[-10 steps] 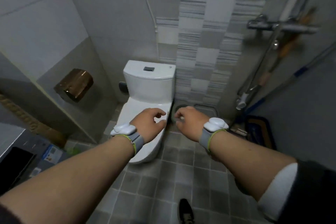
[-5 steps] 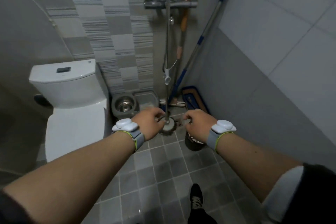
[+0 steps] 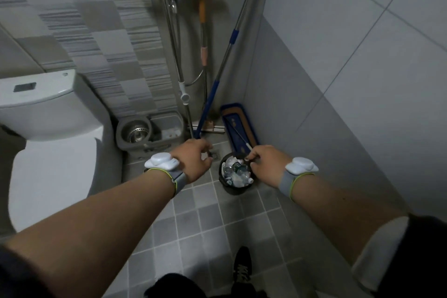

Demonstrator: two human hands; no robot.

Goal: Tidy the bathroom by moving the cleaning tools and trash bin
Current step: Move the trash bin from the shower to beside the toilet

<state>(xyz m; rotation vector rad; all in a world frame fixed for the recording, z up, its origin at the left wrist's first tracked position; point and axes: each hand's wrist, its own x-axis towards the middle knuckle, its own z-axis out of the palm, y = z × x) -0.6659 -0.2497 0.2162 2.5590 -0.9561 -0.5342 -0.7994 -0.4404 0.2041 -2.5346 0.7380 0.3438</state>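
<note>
Both hands are hovering with fingers loosely curled and gripping nothing, the left hand (image 3: 196,159) and right hand (image 3: 268,164) flanking the full trash bin (image 3: 233,176) on the floor, apparently readying to lift it.

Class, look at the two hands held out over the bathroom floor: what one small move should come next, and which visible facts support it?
Probably lower the right hand to grip the rim of the trash bin. The bin, full of bottles and paper, stands on the floor tiles just below and left of that hand. The fingers look loosely curled; whether they hold anything is unclear. The left hand hovers near the blue-handled mop.
</note>
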